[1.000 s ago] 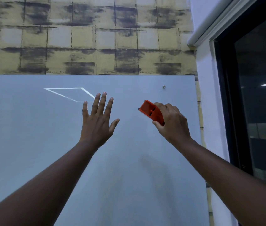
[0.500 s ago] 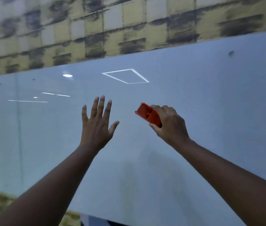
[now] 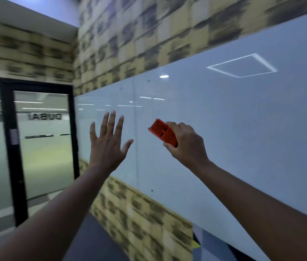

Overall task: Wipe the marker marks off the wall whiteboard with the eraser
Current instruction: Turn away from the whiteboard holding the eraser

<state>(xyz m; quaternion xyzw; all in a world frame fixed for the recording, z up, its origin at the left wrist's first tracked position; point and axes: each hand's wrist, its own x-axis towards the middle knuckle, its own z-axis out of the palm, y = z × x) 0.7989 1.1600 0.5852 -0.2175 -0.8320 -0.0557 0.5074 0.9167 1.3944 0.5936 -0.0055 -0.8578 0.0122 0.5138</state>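
View swung left; right hand point(image 3: 186, 146) hides half the eraser point(image 3: 163, 133).

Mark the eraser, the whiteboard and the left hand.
eraser point(image 3: 161, 132): head view, orange top face.
whiteboard point(image 3: 252, 117): head view, bare surface right of the eraser.
left hand point(image 3: 108, 147): head view, back of the hand.

The light is dim and cool, with a bluish cast. The whiteboard point(image 3: 243, 129) is glossy and mirrors ceiling lights: a bright oval spot, a thin-edged square outline and several short white streaks. Faint, soft shadows lie on it below the arms. Motion blur smears the patterned wall point(image 3: 130, 34) above the board and the left wall, and the glass door point(image 3: 41, 138) is soft, its lettering hazy. The left hand point(image 3: 109, 144) and right hand point(image 3: 188, 146) are fairly sharp. Wide-angle distortion tilts and bends straight lines toward the edges.
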